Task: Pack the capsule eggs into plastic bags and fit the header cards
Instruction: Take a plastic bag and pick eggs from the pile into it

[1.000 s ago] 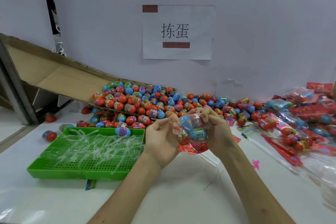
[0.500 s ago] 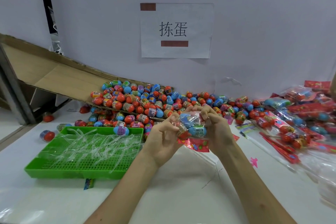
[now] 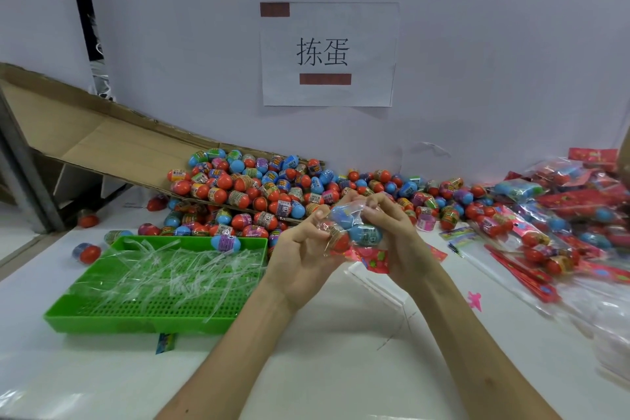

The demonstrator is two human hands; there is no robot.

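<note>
The plastic bag (image 3: 344,213) with capsule eggs (image 3: 366,235) inside hangs just right of the green tray (image 3: 153,326), between both hands. The left hand (image 3: 300,259) pinches the side nearer the tray, and the right hand (image 3: 399,242) pinches the other side. Its long axis seems upright, with the red header card (image 3: 373,256) at the lower end, nearer the right hand. Loose eggs (image 3: 266,187) are piled behind the tray; finished packs (image 3: 562,225) lie well right of it.

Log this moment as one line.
left hand: grips bag of capsule eggs | right hand: pinches same bag | red header card: at bag's lower edge
</note>
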